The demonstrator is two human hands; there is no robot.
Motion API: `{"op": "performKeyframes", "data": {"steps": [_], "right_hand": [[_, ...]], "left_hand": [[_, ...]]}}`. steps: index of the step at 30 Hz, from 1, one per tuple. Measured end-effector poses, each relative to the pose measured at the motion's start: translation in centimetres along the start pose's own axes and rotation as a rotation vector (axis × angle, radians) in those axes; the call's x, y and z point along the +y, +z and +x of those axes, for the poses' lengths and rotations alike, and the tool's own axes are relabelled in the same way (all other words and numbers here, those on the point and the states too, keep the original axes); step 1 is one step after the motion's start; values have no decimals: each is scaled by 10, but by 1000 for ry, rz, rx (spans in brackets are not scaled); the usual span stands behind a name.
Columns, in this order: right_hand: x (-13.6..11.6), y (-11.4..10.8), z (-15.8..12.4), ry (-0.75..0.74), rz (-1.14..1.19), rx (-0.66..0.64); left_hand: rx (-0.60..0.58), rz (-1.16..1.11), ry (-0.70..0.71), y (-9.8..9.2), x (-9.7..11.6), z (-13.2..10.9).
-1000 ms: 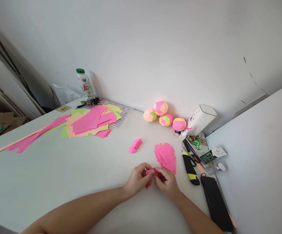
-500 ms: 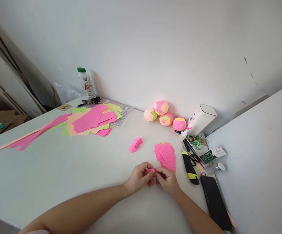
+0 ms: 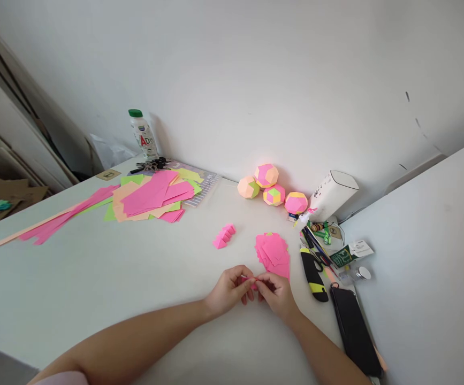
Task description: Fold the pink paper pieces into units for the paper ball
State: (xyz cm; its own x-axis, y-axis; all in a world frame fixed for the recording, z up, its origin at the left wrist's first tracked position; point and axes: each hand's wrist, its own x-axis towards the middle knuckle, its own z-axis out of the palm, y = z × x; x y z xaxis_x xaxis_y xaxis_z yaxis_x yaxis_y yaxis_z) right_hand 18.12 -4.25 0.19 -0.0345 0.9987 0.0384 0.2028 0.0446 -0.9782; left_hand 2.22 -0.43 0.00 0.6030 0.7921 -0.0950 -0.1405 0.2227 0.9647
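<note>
Between my two hands is a small piece of pink paper point(image 3: 255, 286), mostly covered by the fingers. My left hand point(image 3: 232, 290) pinches its left side. The fingertips of my right hand point(image 3: 275, 293) pinch it from the other side, almost touching the left ones. Just beyond my right hand lies a pile of pink paper pieces point(image 3: 272, 251), with a bit of green at its far edge. Farther off and to the left of that pile, a row of folded pink paper units point(image 3: 224, 236) sits nested together on the white table point(image 3: 155, 272).
Several multicoloured paper balls point(image 3: 274, 195) rest by the wall. Coloured sheets point(image 3: 151, 198) and long strips point(image 3: 67, 216) lie at left, near keys and a bottle point(image 3: 142, 133). A black-and-yellow cutter point(image 3: 314, 275), scissors, a white container point(image 3: 333, 195) and a black case point(image 3: 355, 331) line the right side.
The pink paper has turned slightly in my fingers, and less of it shows. Both hands stay in nearly the same place. The view has shifted a little.
</note>
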Motion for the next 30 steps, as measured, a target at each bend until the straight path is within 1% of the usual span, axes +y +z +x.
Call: {"op": "performKeyframes", "data": {"steps": [6,11,15,18,21,24,30], "right_hand": [[4,-1,0,13,24,-12],[7,0,0,45,67,-4],[6,0,-1,51,70,4],[2,0,0,43,47,-21],[-1,-1,0,-10,-9,-71],[0,0,0,-46,-55,-71],[2,1,-1,-45,-93,-9]], "left_hand": [[9,17,14,-1,1,-1],[-19,22,74,-2,-3,0],[-9,44,142,-4,-6,1],[-5,64,171,-6,-8,2],[-16,58,186,-7,-9,3],[-21,68,172,-6,-8,3],[0,89,80,-4,-5,3]]}}
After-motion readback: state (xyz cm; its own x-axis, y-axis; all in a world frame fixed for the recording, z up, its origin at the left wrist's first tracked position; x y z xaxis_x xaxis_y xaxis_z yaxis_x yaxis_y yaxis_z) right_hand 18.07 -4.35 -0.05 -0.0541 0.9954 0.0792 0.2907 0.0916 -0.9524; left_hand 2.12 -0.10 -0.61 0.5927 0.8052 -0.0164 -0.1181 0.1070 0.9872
